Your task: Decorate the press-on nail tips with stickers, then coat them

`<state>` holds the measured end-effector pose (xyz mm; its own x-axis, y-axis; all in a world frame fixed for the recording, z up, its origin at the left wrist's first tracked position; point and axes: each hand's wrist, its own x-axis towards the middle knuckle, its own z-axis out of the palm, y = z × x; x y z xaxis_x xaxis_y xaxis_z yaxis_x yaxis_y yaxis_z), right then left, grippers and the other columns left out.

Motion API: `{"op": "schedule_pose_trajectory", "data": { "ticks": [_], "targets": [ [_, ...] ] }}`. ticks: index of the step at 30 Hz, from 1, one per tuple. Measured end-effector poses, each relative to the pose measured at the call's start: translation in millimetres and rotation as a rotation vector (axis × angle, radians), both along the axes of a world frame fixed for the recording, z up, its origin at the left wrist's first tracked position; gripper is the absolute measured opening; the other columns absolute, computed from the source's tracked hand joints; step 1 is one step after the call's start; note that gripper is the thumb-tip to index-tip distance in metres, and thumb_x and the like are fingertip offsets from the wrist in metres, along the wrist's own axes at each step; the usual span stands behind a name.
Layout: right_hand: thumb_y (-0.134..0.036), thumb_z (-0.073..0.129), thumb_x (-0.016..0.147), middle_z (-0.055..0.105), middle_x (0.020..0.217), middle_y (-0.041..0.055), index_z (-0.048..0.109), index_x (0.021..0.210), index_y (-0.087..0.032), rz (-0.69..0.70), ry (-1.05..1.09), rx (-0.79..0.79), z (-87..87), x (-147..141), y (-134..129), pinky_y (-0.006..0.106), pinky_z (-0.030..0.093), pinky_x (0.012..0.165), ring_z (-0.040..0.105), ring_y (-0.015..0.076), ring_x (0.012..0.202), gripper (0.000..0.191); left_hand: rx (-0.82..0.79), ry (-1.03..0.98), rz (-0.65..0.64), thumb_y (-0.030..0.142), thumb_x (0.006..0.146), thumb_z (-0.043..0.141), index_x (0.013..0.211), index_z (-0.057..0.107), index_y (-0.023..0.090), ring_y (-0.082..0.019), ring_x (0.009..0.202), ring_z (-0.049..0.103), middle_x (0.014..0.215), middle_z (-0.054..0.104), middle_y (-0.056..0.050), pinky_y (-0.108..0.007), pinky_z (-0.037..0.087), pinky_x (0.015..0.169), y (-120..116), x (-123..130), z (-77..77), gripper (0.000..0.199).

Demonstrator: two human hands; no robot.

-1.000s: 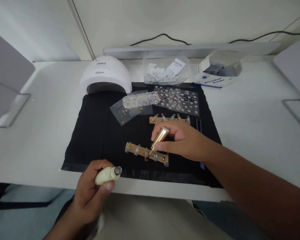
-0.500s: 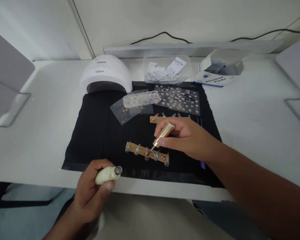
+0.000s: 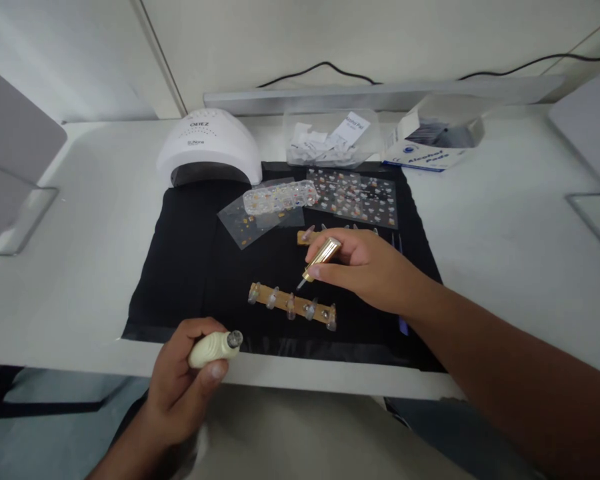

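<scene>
My left hand (image 3: pixel 187 383) is closed round a cream nail polish bottle (image 3: pixel 211 350), uncapped, its neck tilted to the right over the table's front edge. Between the fingers of my right hand (image 3: pixel 363 267) is the gold-capped polish brush (image 3: pixel 324 257), its tip pointing down and left. That tip hovers just behind a wooden strip (image 3: pixel 300 308) that carries several clear false nails (image 3: pixel 291 305); some have silvery bead-like bits by them. A second wooden strip (image 3: pixel 306 238) with nails lies farther back, partly hidden by my right hand.
On the black cloth (image 3: pixel 180 267) lie sticker sheets (image 3: pixel 353 197), a clear rhinestone case (image 3: pixel 280 197) and tweezers (image 3: pixel 403 323). Behind stand a white nail lamp (image 3: pixel 210 147), a clear plastic box (image 3: pixel 330 140) of packets and an alcohol pad box (image 3: pixel 433 143). A black cable (image 3: pixel 325 65) runs along the wall.
My right hand has lifted the brush up and slightly back, away from the middle nail on the front strip. My left hand with the bottle stays nearly still.
</scene>
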<state>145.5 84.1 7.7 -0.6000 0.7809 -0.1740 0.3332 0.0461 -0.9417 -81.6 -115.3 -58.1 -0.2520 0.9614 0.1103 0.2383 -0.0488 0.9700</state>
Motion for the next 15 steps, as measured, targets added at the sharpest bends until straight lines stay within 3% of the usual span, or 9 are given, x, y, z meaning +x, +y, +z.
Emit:
{"op": "schedule_pose_trajectory", "data": {
  "ticks": [7,15],
  "targets": [
    [-0.028,0.073,0.072,0.064,0.07,-0.0014,0.065,0.073,-0.023,-0.024,0.109,-0.051,4.8,4,0,0.031,0.047,0.061,0.06,0.015,0.064,0.01,-0.011,0.046,0.001,0.038,0.093,0.067,0.107,0.07,0.021,-0.017,0.066,0.06,0.084,0.07,-0.004,-0.025,0.047,0.059,1,-1,-0.5,0.022],
    [-0.03,0.08,0.07,0.068,0.077,0.0002,0.068,0.076,-0.024,-0.082,0.219,-0.025,18.3,13,-16,0.03,0.051,0.061,0.062,0.0149,0.065,0.015,0.01,0.111,-0.102,0.034,0.095,0.065,0.104,0.067,0.022,-0.015,0.059,0.058,0.076,0.068,-0.001,-0.023,0.045,0.055,7,4,7.1,0.016]
  ]
}}
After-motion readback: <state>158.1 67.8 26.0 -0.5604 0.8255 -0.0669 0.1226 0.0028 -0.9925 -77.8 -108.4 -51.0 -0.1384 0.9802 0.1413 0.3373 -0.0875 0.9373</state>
